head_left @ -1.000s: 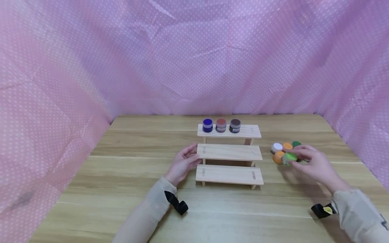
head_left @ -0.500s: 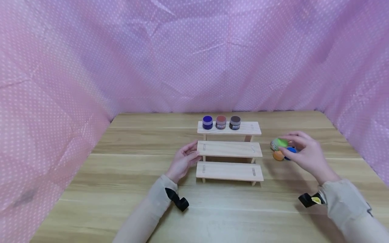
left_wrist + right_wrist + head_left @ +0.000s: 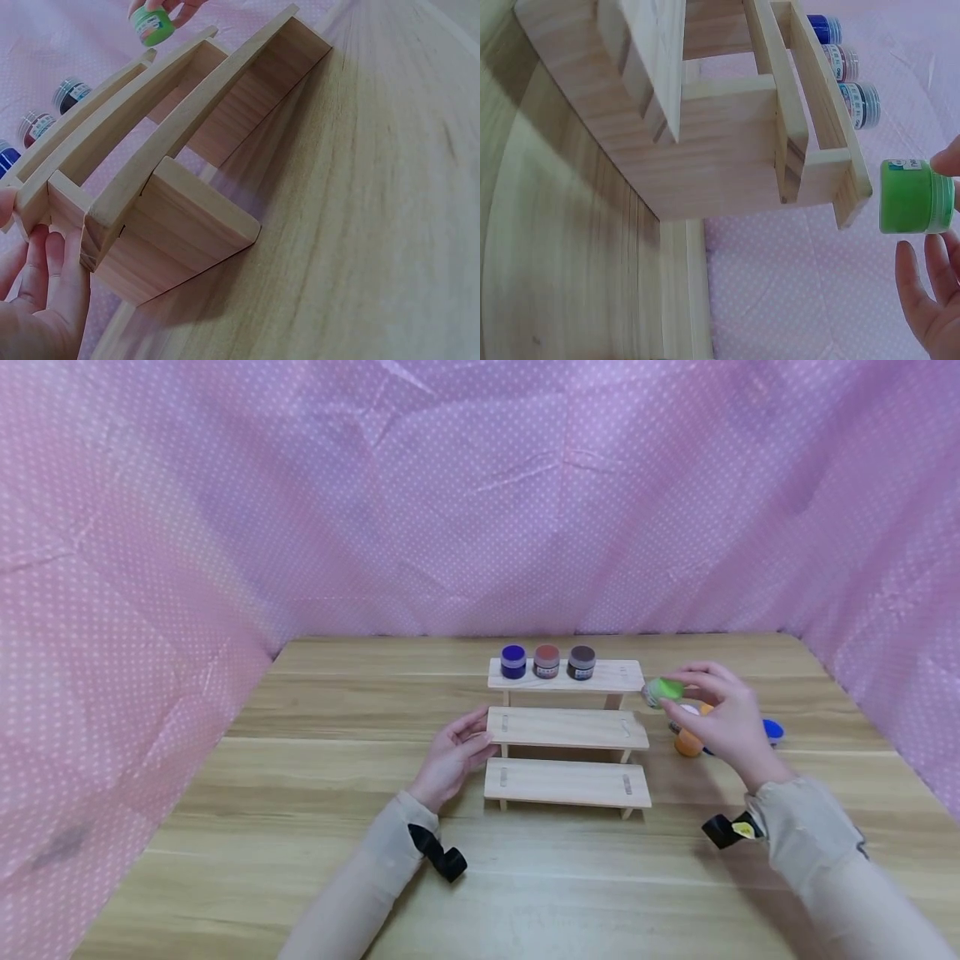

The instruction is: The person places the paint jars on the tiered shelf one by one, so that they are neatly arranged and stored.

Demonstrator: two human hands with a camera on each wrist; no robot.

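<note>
A three-tier wooden display stand [image 3: 567,727] stands on the table. My left hand [image 3: 448,762] holds its left end, thumb over the middle shelf [image 3: 112,112] and fingers below. My right hand [image 3: 722,717] pinches a light green paint jar [image 3: 662,692] by its lid, raised just right of the top shelf. The right wrist view shows this green jar [image 3: 906,196] lying sideways in that picture, its clear lid between thumb and fingers. Along the top shelf sit a dark blue jar [image 3: 513,662], a reddish-brown jar [image 3: 547,662] and a dark brown jar [image 3: 581,663].
Right of the stand, partly behind my right hand, more paint jars rest on the wooden table [image 3: 300,760]: an orange jar [image 3: 687,743], a white-lidded jar [image 3: 684,717] and a blue jar [image 3: 773,730]. A pink dotted cloth [image 3: 450,510] hangs behind the table.
My right hand has lifted the light green jar from the group and carried it left and back toward the top shelf. The left hand keeps its hold on the stand.
</note>
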